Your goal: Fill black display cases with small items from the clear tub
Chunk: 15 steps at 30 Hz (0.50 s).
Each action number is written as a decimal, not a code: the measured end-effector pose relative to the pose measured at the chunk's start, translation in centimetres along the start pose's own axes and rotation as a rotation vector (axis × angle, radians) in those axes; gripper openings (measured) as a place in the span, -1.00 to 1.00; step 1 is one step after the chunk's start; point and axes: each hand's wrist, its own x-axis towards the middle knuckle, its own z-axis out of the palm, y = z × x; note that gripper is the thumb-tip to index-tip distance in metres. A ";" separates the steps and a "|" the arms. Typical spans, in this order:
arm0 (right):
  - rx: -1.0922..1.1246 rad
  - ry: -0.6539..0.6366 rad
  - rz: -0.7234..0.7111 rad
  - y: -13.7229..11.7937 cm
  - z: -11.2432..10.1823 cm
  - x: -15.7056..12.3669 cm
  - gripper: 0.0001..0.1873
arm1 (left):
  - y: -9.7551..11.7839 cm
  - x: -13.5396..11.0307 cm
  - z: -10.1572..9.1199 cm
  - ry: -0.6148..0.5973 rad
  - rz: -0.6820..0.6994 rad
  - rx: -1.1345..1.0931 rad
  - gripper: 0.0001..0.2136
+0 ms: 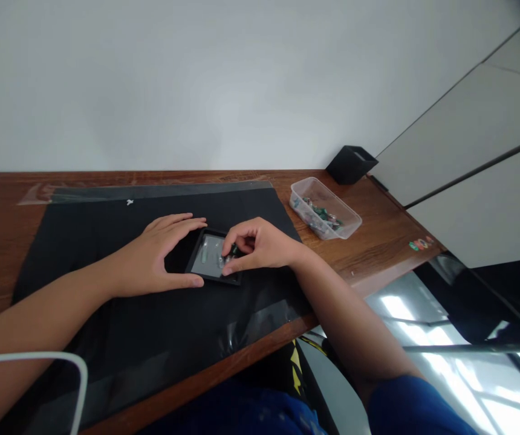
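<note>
A small black-rimmed tray (208,278) with a pale grey inside lies on the black mat, between my hands. A few small clear and greenish pieces (204,252) rest in it. My left hand (162,257) is spread at the tray's left side, thumb by the near edge and fingers by the far edge. Over the tray's right part, my right hand (253,248) has its thumb and fingers drawn together at a small shiny piece (221,261). Its kind is too small to make out, and the curled fingers hide part of it.
A clear plastic container (351,220) with many small green and clear pieces stands right of the mat (151,329). Behind it, a black box (349,166) sits by the wall. A white scrap (130,202) lies on the mat. A white cable (81,368) crosses the lower left.
</note>
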 end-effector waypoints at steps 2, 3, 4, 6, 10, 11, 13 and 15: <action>-0.016 0.001 -0.010 0.1 0.0 0.0 -0.56 | -0.3 0.0 0.0 -0.018 0.004 0.009 0.01; -0.023 -0.005 -0.012 0.1 0.0 0.0 -0.57 | -0.3 0.0 0.0 -0.022 0.003 0.012 0.01; -0.028 -0.011 -0.013 0.1 0.0 0.0 -0.57 | -0.4 0.0 0.0 -0.022 0.001 0.013 0.00; -0.028 -0.015 -0.013 0.2 0.0 0.0 -0.57 | -0.4 0.0 0.0 -0.021 -0.001 0.014 0.00; -0.010 -0.011 -0.016 0.1 0.0 0.0 -0.56 | -0.2 0.0 0.0 -0.032 0.000 0.013 0.01; -0.009 -0.012 -0.015 0.1 0.0 0.0 -0.57 | -0.2 0.0 -0.1 -0.034 0.000 0.012 0.02; -0.011 -0.013 -0.012 0.1 0.0 0.0 -0.58 | -0.2 0.0 -0.1 -0.036 -0.005 0.008 0.02; -0.013 -0.009 -0.013 0.1 0.0 0.0 -0.58 | -0.2 0.0 -0.1 -0.036 -0.020 0.007 0.03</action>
